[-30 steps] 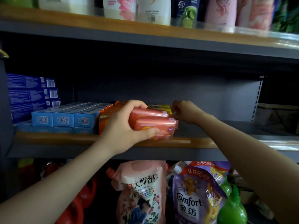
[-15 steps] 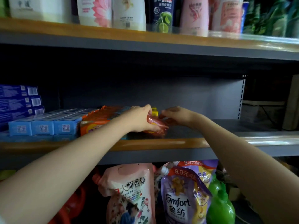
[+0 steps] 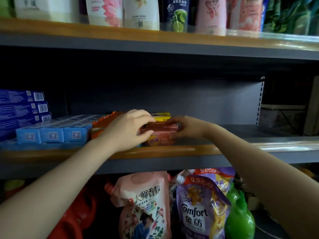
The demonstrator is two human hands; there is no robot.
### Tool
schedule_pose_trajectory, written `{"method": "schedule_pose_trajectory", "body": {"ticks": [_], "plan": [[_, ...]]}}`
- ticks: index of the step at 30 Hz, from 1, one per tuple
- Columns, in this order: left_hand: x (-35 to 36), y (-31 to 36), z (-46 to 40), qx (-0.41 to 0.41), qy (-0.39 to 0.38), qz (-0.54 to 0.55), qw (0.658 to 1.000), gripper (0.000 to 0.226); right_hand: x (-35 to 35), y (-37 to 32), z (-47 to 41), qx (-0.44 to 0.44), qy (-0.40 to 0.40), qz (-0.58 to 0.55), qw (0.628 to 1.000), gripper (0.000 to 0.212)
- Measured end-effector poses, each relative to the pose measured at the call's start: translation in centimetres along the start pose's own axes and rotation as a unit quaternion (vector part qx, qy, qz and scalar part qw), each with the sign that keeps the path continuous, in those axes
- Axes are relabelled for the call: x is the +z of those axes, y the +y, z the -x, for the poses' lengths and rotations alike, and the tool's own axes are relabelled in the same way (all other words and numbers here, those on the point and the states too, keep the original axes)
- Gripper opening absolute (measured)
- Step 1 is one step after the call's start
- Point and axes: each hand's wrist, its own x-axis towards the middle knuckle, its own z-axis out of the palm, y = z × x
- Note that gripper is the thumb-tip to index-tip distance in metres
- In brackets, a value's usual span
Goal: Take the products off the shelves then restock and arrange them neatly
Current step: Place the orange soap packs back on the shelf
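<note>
- The left hand (image 3: 127, 129) lies over the left end of the pink soap packs (image 3: 159, 134), fingers curled on them.
- The right hand (image 3: 187, 127) pinches the packs' right end.
- The packs sit stacked on the middle shelf (image 3: 241, 147), just behind its front edge, with a yellow pack (image 3: 161, 116) behind.
- Orange packs (image 3: 101, 124) and light blue boxes (image 3: 51, 132) lie to the left.
- Refill pouches (image 3: 146, 204) stand below.
</note>
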Motion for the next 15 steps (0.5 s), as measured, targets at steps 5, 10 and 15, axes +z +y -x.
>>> {"method": "schedule_pose_trajectory", "body": {"ticks": [5, 10, 15], "plan": [[0.5, 0.0, 2.9, 0.067, 0.059, -0.055, 0.994, 0.037, 0.5, -1.9, -0.9, 0.058, 0.061, 0.003, 0.996, 0.081], [1.0, 0.2, 3.7, 0.076, 0.080, -0.040, 0.993, 0.035, -0.3, -3.0, 0.5, 0.090, 0.005, -0.098, 0.991, 0.062], [1.3, 0.3, 4.3, 0.073, 0.100, -0.029, 0.992, 0.032, 0.2, -3.0, 0.5, 0.113, -0.008, -0.129, 0.985, 0.039]]}}
